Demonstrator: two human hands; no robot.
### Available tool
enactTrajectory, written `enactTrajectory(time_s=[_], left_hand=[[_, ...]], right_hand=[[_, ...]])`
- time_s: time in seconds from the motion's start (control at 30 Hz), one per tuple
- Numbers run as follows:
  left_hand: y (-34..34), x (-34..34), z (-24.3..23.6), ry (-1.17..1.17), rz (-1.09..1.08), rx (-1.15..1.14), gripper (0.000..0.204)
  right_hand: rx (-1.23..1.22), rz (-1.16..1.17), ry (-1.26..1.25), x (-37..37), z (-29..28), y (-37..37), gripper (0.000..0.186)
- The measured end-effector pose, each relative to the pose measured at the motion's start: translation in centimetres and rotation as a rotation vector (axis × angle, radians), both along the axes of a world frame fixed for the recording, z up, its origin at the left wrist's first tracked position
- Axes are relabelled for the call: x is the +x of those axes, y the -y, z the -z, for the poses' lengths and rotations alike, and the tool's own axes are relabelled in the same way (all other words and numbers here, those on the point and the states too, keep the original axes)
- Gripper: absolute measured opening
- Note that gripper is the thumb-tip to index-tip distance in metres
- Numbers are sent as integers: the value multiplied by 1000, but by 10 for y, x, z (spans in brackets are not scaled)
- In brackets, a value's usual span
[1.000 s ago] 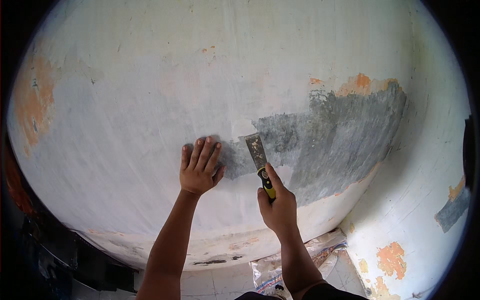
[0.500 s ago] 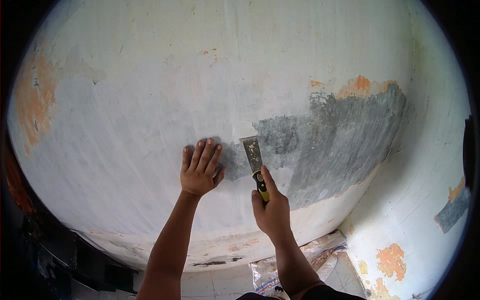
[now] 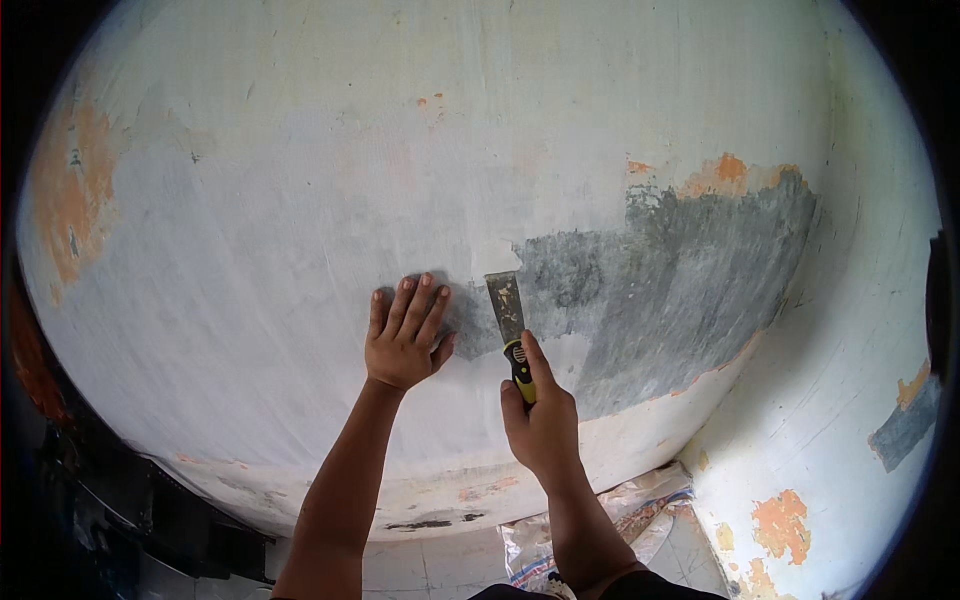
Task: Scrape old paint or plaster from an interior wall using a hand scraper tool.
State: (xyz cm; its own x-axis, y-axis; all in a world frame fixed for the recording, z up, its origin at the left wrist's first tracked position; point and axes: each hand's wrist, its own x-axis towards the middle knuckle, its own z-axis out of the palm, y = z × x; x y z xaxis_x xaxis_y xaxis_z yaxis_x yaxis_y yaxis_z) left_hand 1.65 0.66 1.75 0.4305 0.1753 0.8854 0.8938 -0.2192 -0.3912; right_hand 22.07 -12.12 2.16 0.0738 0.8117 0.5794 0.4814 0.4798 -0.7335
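Note:
My right hand grips a putty knife by its black and yellow handle, with the index finger stretched along it. The metal blade is flecked with pale residue, and its edge meets the wall at the border of a whitish coat. To the left, my left hand lies flat on the wall, fingers up and slightly spread, holding nothing. Between and right of the hands, a bare grey patch with ragged edges shows where the pale coat is gone.
An adjoining wall at the right has a peeled orange patch. A pale woven sack lies on the tiled floor at the wall's foot. Dark furniture stands at lower left. Orange peeled paint marks the far left.
Hardly anything differs. The view has shifted slightly, and the left hand appears a little nearer the putty knife. The blade stays at the same coat edge.

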Motion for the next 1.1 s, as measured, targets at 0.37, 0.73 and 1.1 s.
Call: enactTrajectory(time_s=[0.37, 0.73, 1.1], left_hand=[[1, 1, -8, -26, -14, 14, 57], [1, 2, -2, 13, -15, 7, 56], [3, 0, -4, -24, -18, 25, 58]], right_hand=[[25, 30, -11, -1, 17, -5, 66], [108, 44, -45, 6, 23, -14, 65], [66, 126, 50, -1, 25, -16, 64]])
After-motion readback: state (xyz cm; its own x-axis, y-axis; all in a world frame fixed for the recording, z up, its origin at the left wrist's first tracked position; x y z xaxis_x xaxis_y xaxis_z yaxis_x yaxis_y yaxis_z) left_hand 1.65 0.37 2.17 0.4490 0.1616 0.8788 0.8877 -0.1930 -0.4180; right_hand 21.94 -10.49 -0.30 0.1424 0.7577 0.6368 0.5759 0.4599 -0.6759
